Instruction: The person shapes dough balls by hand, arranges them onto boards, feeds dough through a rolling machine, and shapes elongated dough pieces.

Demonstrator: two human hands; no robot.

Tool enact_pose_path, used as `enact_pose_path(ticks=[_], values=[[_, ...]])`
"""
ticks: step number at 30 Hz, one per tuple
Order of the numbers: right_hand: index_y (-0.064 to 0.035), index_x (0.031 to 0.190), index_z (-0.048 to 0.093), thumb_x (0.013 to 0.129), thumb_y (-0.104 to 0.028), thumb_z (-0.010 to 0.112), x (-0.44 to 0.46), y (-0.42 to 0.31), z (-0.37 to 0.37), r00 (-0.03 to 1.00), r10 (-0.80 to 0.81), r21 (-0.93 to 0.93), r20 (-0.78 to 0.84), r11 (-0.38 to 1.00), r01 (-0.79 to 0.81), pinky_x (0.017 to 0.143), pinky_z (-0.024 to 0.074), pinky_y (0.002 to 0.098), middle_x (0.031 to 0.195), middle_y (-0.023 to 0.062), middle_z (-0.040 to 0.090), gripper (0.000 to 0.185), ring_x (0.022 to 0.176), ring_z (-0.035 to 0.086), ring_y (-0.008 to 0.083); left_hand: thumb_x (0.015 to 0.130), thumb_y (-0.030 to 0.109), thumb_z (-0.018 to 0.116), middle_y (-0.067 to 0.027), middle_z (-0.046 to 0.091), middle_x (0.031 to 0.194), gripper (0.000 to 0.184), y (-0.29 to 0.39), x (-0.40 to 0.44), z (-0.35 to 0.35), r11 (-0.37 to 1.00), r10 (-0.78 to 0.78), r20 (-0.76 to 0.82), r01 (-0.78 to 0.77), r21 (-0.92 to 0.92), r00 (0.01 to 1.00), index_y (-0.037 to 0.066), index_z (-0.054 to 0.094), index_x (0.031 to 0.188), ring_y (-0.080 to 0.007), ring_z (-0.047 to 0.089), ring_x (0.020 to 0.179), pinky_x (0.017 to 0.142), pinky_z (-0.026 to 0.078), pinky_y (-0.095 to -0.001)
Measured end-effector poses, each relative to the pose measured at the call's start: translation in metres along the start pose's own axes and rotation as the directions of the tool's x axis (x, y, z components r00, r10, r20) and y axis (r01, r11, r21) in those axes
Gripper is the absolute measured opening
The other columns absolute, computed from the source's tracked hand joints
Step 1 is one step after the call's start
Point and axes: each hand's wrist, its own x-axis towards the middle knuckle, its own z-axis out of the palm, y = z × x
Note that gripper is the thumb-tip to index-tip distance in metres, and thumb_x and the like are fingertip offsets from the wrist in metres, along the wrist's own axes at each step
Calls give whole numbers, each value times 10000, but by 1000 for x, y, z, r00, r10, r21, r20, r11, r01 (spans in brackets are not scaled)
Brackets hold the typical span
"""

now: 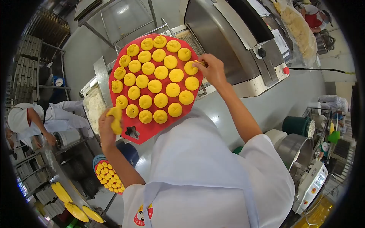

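A red board (148, 131) with a cut-out handle holds rows of round yellow dough pieces (154, 86). Some pieces have smooth tops; others look pinched or creased. My left hand (107, 131), at the board's lower left, is closed around a soft, slightly blurred lump of yellow dough (115, 121). At the right edge of the board, my right hand (213, 72) has its thumb and fingertips pinched together at a dough piece (191, 68). A small yellow bit shows between those fingertips.
A steel machine (224, 45) with a red button stands beyond the board on the right. A tub of white material (96, 108) lies just left. Another board of yellow pieces (108, 176) sits lower left. A co-worker (49, 117) bends at the left; other people are farther off.
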Motion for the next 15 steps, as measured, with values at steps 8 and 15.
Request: enact_pose_path(ticks=[8,15], values=[[-5,991,722,862,-95,701,-9,13,28,969,-210,-117,133,967,225,810,534,401,1007,146,650,158,922,654,324,897,67,494,-93,645,819,264,-22,-12,-10,995,-79,185,88,-37,979,-7,607,1125,-159,621,633,598,521,-282],[-40,943,741,849,-121,707,1,3,37,989,-146,-284,29,947,148,835,501,392,975,89,681,129,941,640,284,921,70,511,-63,652,876,268,-22,-1,-15,974,-149,222,105,201,964,-19,607,1154,-124,632,688,612,506,-264]])
